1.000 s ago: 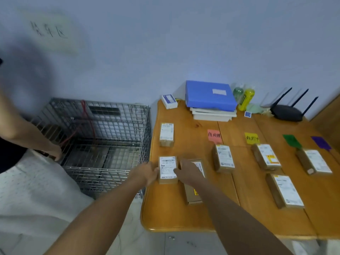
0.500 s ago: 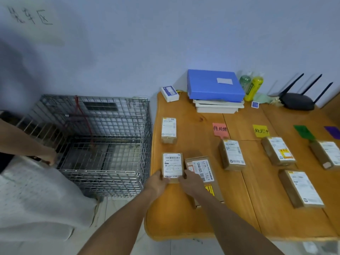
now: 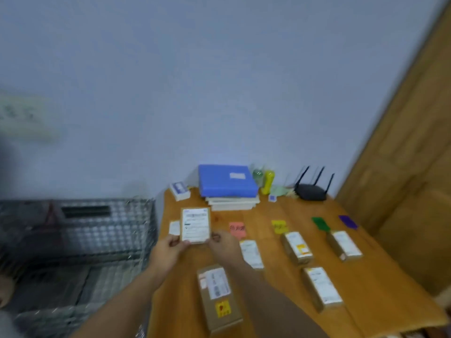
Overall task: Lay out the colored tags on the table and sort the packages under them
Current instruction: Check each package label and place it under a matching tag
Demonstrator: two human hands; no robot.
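A pale blue wall (image 3: pixel 219 81) fills most of the view, with a tall wooden panel (image 3: pixel 410 154) slanting up the right side. At the left stands a wire cage (image 3: pixel 80 240), blurred. Just right of it is the wooden table (image 3: pixel 380 276).

At the table's far edge a blue box (image 3: pixel 225 179) lies on a stack of white books (image 3: pixel 231 203). A black router (image 3: pixel 311 191) sits to the right of them, a yellow bottle (image 3: pixel 267 181) stands between the two, and a small white box (image 3: pixel 180 190) is to the left.

Nearest the camera lies a long brown package with a yellow sticker (image 3: pixel 218 296), between the two forearms. The held package (image 3: pixel 196 225) is raised above the table's left part, upright with its white label facing the camera. The left hand (image 3: pixel 168 252) pinches its lower left corner and the right hand (image 3: pixel 225 245) its lower right corner, fingers clamped on it at both sides. Behind it a far-left package (image 3: pixel 174 227) peeks out on the table.

To the right, one package (image 3: pixel 251 253) lies near of the pink tag (image 3: pixel 237 229). Two packages, one (image 3: pixel 296 247) and a nearer one (image 3: pixel 322 289), line up under the yellow tag (image 3: pixel 279 226). A rightmost package (image 3: pixel 345 245) lies near of the green tag (image 3: pixel 320 223) and the purple tag (image 3: pixel 348 222); which tag it belongs to cannot be told.
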